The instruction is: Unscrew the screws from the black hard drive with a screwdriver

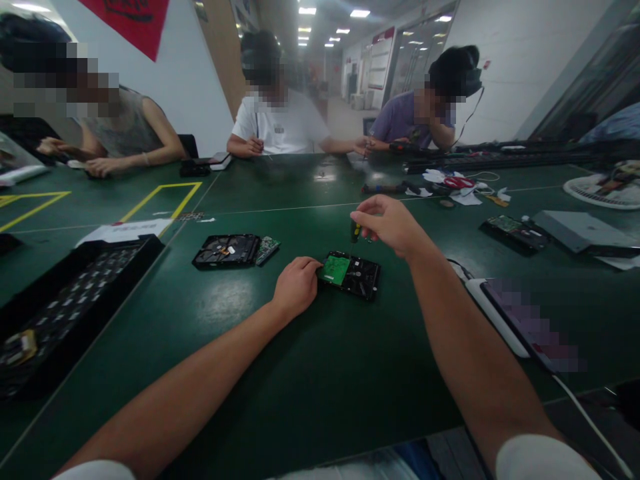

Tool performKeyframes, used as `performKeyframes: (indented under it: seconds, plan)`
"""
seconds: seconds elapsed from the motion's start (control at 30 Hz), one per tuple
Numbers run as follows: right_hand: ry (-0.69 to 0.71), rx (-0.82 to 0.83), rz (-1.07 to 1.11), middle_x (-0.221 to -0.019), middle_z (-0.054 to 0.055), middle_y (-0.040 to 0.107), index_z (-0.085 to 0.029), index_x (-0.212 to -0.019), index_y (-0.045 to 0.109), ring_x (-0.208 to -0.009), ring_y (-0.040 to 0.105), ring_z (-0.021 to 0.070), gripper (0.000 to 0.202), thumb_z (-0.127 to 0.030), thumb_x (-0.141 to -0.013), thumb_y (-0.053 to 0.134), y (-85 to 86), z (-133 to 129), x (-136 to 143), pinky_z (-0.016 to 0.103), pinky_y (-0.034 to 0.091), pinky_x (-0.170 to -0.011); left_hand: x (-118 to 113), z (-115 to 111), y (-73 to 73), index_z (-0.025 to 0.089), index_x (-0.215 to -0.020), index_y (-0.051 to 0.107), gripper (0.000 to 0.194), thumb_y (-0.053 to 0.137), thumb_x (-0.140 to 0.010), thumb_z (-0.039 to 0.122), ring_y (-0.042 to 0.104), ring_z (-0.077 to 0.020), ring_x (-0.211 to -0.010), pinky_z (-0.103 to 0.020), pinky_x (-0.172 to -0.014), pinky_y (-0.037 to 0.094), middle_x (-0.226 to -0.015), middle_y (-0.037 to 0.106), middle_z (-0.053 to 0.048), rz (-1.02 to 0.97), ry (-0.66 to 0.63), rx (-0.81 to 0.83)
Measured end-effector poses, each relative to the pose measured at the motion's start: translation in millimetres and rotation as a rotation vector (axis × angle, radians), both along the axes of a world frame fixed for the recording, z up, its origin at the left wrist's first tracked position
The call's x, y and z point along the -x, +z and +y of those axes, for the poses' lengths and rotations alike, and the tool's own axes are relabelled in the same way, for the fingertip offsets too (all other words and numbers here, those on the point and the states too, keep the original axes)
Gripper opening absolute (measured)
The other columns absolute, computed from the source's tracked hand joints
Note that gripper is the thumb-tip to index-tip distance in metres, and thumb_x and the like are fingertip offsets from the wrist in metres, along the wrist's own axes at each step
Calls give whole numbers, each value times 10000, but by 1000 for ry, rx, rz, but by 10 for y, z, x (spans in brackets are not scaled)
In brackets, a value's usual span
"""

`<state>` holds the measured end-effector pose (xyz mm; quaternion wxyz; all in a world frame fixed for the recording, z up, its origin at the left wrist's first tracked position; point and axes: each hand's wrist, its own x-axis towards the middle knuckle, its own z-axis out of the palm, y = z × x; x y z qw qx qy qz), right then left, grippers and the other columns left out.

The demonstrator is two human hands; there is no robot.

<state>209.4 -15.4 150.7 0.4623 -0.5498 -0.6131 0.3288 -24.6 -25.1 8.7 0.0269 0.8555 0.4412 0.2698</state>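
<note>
A black hard drive with a green circuit board lies flat on the green table. My left hand is closed at the drive's left edge, its fingertips touching that side. Above the drive, my right hand pinches the handle of a black and yellow screwdriver. The screwdriver stands upright, its tip pointing down at the drive's far edge near the board; whether it sits in a screw I cannot tell. Left of my left hand lies another hard drive, with a loose circuit board beside it.
A long black tray stands on the left. To the right are a phone on a white cabled pad, another drive, and a grey box. Tools and paper scraps lie farther back. Three people sit across the table.
</note>
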Motion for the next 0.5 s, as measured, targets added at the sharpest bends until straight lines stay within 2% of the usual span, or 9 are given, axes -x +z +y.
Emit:
performKeyframes:
  seconds: [0.2, 0.33, 0.5]
  plan:
    - [57, 5, 31, -775, 32, 700, -187, -923, 676, -571, 622, 110, 29, -198, -939, 697, -6, 14, -2, 216, 445, -448, -2, 2, 2, 163, -1177, 722, 321, 470, -978, 147, 660, -276, -1138, -440, -1021, 561, -1190, 729, -119, 3, 13, 10]
    - [34, -6, -17, -780, 30, 710, -190, -892, 675, -551, 592, 100, 115, -257, -899, 768, -3, 4, -15, 213, 413, -440, -1, 3, -1, 182, -1167, 723, 319, 475, -970, 138, 660, -269, -1138, -436, -1024, 561, -1179, 731, -108, 2, 9, 7]
    - [-62, -18, -123, -759, 33, 711, -188, -829, 644, -563, 604, 112, 257, -324, -812, 861, -17, 17, -33, 224, 427, -473, -4, -3, 5, 173, -1167, 718, 316, 465, -981, 137, 659, -269, -1136, -431, -1022, 560, -1186, 730, -111, -1, 5, -1]
